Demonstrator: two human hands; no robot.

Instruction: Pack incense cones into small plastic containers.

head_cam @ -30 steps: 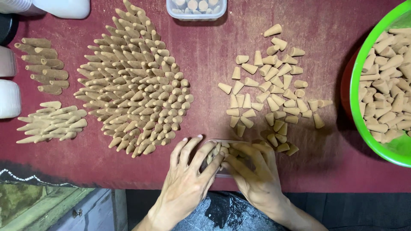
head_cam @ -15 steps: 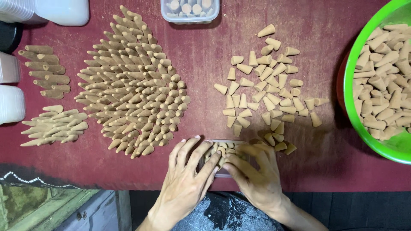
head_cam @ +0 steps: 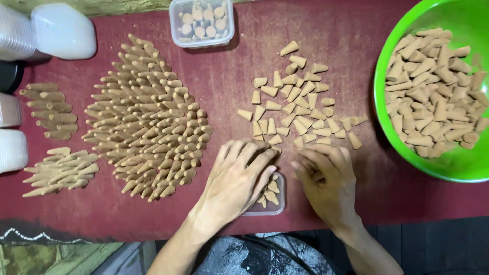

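Head view: dark red tabletop [head_cam: 346, 30] strewn with tan cones [head_cam: 300, 109].

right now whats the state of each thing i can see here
left hand: palm down over the small clear tray
small clear tray: open, holding cones
right hand: fingers curled, beside the tray
green bowl: open, heaped with cones
clear box: partly filled with upright cones
loose cones: lying scattered
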